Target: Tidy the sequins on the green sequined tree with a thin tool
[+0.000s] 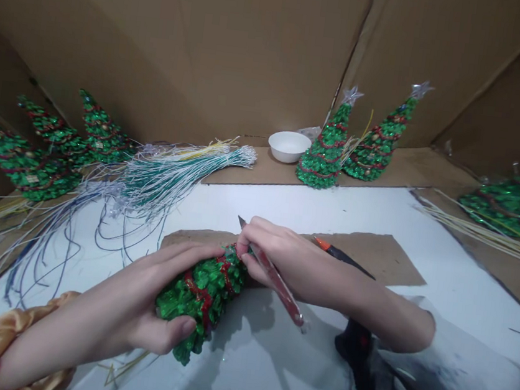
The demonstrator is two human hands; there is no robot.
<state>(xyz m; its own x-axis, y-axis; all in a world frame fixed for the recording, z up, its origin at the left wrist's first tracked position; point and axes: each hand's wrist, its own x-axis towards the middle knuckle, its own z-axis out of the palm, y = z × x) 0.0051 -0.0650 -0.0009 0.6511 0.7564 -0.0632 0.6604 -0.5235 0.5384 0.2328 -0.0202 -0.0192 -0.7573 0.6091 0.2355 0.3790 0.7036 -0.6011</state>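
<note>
Left hand (pixel 155 286): fingers grasping tilted green tree (pixel 212 286). Right hand (pixel 277 247): fingers grasping red pointed tool (pixel 283 290) at treetop.

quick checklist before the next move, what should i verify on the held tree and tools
1. Green cone-shaped tree with red garland, held by left hand: ok.
2. Slim red-handled pointed tool, gripped in right hand: ok.
3. Its dark tip, clear of left hand: ok.
4. Tree's top, in full view: not ok, right hand partly covers it.
5. Black tool with orange nozzle, clear of right forearm: cannot tell.
</note>
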